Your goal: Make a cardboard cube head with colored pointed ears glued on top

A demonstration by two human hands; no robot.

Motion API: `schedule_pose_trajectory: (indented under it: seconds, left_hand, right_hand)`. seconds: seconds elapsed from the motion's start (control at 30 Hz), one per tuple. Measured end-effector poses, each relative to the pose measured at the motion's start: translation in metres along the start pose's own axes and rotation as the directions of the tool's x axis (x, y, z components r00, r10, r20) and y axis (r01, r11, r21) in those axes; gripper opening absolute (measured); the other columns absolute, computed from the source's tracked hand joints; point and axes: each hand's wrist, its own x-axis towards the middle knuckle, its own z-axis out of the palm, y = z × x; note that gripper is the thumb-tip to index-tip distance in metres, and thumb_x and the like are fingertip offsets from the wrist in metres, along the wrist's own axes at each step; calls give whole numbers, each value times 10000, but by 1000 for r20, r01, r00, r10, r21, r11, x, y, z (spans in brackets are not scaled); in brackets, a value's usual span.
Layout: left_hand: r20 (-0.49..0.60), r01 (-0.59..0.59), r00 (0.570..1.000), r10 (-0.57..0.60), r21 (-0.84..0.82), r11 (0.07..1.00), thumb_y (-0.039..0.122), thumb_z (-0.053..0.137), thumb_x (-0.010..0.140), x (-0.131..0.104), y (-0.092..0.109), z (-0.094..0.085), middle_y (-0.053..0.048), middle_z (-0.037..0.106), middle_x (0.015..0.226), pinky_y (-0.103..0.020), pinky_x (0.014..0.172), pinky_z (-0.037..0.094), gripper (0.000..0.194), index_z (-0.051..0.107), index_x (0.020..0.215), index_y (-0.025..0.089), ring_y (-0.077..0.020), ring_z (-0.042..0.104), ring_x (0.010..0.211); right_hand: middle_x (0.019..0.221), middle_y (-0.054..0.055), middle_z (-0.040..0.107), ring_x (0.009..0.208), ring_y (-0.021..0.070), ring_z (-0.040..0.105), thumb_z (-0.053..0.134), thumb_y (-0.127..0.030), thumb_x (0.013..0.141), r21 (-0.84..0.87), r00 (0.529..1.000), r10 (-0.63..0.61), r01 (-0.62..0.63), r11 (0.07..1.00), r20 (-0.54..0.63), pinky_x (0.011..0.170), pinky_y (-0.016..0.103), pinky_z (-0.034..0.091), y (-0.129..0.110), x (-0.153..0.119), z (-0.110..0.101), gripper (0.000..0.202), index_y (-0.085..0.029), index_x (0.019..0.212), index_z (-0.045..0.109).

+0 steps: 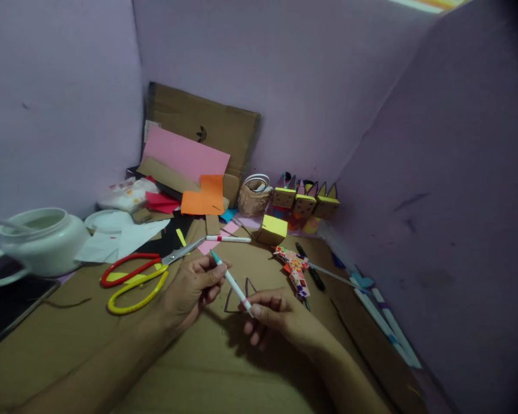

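Note:
My left hand (202,283) pinches a white felt-tip pen (233,282) near its teal pointed end. My right hand (273,316) grips the same pen close to its other end, by a pink band. The pen slants between both hands above the cardboard sheet (190,368). Just behind the fingers, partly covered by them, dark-outlined pointed shapes (251,286) show on the cardboard. Left of my left hand lie large scissors (164,264) with one red and one yellow handle loop, blades pointing away to the right.
Behind lie a white marker (228,238), a yellow-topped box (272,229) and orange paper (205,198). Three box figures with pointed ears (305,201) stand at the back. A glue gun with patterned covering (292,267) rests at right. A white pot (43,241) stands left beside a phone (15,307).

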Motion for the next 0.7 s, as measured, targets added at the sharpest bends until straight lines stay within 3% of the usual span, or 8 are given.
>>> schedule_pose_trajectory:
  seconds: [0.17, 0.33, 0.53, 0.7]
  left_hand:
    - [8, -47, 999, 47, 18, 999, 378, 813, 529, -1, -2, 3, 40, 547, 453, -104, 363, 319, 390, 644, 749, 104, -34, 464, 407]
    - [24, -8, 1000, 8, 1, 1000, 421, 828, 470, -5, -4, 12, 1, 626, 522, -139, 328, 386, 435, 602, 666, 105, -72, 523, 385]
    - [-80, -68, 995, 64, -37, 997, 358, 831, 444, -8, -7, 14, 4, 624, 474, -138, 329, 412, 408, 572, 631, 105, -79, 533, 356]
    - [-144, -127, 982, 122, -25, 992, 309, 787, 496, -7, -10, 18, 10, 606, 444, -153, 349, 447, 328, 563, 630, 110, -90, 542, 362]
  right_hand:
    - [695, 81, 704, 482, 135, 645, 733, -506, 635, 133, 997, 16, -26, 991, 78, 372, 198, 494, 1, 0, 4, 513, -87, 919, 653]
    - [573, 59, 679, 392, 114, 608, 753, -506, 582, 87, 980, 129, -143, 986, 152, 326, 167, 450, -1, -1, 9, 466, -83, 736, 632]
    - [496, -1, 626, 372, 96, 570, 762, -530, 486, -52, 991, 114, -118, 992, -77, 345, 174, 439, -4, -3, 15, 487, -119, 688, 598]
    - [519, -7, 591, 404, 97, 536, 665, -464, 641, -270, 979, -30, -27, 963, -204, 376, 196, 401, -2, -4, 14, 337, -133, 675, 618]
